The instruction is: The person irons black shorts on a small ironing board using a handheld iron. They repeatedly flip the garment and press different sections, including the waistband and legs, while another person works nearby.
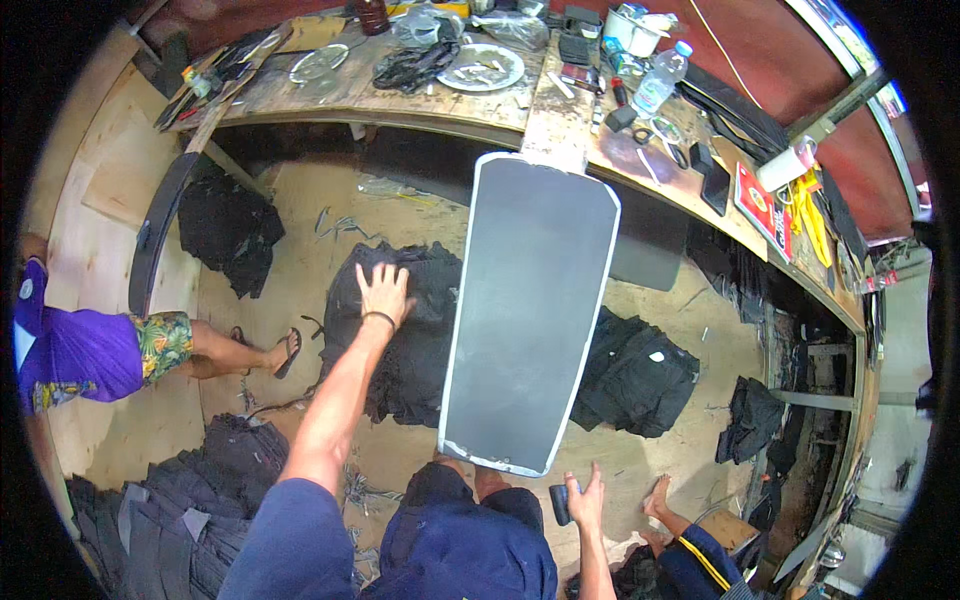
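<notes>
My left hand (383,293) is stretched forward and down, fingers spread, flat on top of a stack of black garments (415,340) on the floor. A dark band sits on its wrist. Just right of the stack runs a long grey padded board (530,310) with a white rim, jutting from the workbench toward me. My right hand (588,497) is low, near the board's near end, closed around a small dark object (560,503); what that object is cannot be made out.
Further piles of black garments lie on the plywood floor (620,375) (232,232) (200,490). A cluttered wooden workbench (330,95) curves along the back, with a plate, a water bottle (660,80) and tools. One person sits at left (90,350); another person's foot (658,497) is at lower right.
</notes>
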Demonstrator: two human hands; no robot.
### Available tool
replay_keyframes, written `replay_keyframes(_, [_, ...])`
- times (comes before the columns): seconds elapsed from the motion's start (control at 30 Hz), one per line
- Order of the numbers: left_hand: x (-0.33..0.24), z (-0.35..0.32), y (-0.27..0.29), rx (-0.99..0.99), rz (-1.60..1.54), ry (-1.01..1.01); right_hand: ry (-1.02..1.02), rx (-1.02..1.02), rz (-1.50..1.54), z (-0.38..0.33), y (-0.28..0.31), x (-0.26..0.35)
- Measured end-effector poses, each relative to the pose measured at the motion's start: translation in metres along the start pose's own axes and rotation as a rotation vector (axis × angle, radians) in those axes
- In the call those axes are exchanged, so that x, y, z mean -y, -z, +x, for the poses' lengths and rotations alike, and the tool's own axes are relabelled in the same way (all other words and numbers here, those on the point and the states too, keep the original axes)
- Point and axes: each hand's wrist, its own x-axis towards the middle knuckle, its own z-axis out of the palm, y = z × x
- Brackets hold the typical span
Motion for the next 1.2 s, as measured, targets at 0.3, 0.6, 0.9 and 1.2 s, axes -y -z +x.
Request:
replay_keyframes(0.3, [-0.043, -0.215, 0.078, 0.502, -0.005, -0.860, 0.497, 0.356, -0.189, -0.102, 0.043, 0.099])
replay_keyframes(0.6, [-0.049, -0.249, 0.151, 0.374, -0.597, -0.973, 0.926, 0.650, -0.367, -0.085, 0.039, 0.210])
replay_keyframes(0.9, [-0.020, -0.279, 0.176, 0.563, -0.740, -0.743, 1.078, 0.516, -0.165, -0.092, -0.004, 0.232])
replay_keyframes(1.2, [0.019, -0.158, 0.129, 0.137, -0.849, 0.360, 1.090, 0.762, -0.238, -0.103, -0.008, 0.265])
